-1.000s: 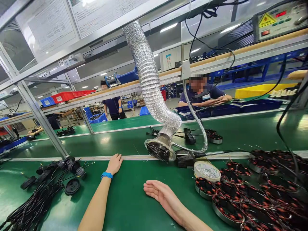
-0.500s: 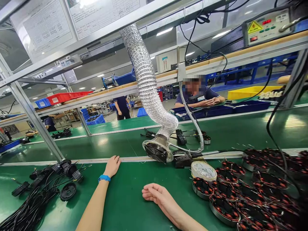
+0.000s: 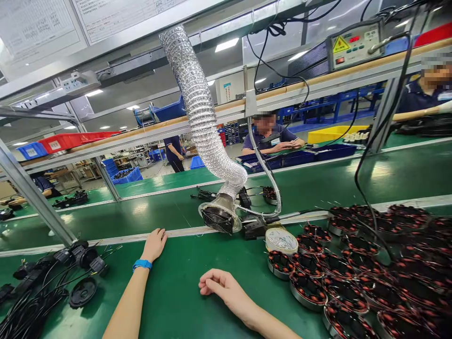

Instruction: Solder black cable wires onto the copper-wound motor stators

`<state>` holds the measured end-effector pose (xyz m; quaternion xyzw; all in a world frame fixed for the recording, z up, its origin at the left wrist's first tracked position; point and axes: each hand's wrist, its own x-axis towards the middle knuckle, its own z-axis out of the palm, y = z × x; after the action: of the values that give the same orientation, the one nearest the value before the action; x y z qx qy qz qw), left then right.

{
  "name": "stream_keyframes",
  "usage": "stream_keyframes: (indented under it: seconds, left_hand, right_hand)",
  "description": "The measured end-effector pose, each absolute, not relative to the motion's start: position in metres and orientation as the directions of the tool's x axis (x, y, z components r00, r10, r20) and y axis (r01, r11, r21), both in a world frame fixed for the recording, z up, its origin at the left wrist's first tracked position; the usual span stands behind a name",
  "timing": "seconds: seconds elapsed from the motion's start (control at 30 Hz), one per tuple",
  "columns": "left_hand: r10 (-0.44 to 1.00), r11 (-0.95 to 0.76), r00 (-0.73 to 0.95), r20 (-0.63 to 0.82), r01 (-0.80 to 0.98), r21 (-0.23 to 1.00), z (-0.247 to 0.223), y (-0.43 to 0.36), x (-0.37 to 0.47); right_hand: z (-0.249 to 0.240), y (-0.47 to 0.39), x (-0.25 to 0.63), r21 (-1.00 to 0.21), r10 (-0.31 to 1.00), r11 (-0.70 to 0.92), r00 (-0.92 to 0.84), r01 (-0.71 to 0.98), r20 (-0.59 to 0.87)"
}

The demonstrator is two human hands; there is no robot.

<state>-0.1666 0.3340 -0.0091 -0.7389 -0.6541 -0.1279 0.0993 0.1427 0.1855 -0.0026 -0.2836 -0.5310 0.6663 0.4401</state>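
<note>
My left hand [image 3: 155,245], with a blue band [image 3: 142,265] at the wrist, lies palm down on the green bench top [image 3: 173,306]. Its fingers reach to the pale strip along the back of this surface, and it holds nothing. My right hand [image 3: 222,287] is on its side over the bench, fingers loosely bent and nothing visible in them. To its right are many copper-wound stator rings [image 3: 309,289]. Behind it stand a roll of tape [image 3: 281,241] and a fan-fronted fume extractor hood [image 3: 217,217].
A silver flexible duct [image 3: 201,103] runs down to the hood. Black housings with a bundle of cables [image 3: 38,301] lie at the left. A control box [image 3: 356,47] sits on the shelf, its cable hanging down. Co-workers [image 3: 268,136] sit across the bench.
The view has swung to the right, so things sit farther left in it and a second seated co-worker shows at the right edge. Both hands keep nearly the same place on the bench.
</note>
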Motion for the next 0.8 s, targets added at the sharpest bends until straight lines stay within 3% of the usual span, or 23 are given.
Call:
stream_keyframes:
  seconds: [0.8]
  left_hand:
    - [0.942,-0.115,0.110,0.316,0.993,-0.002,-0.011,0.338,-0.169]
  right_hand:
    - [-0.012,0.184,0.141,-0.974,0.859,0.024,-0.494,-0.226,0.136]
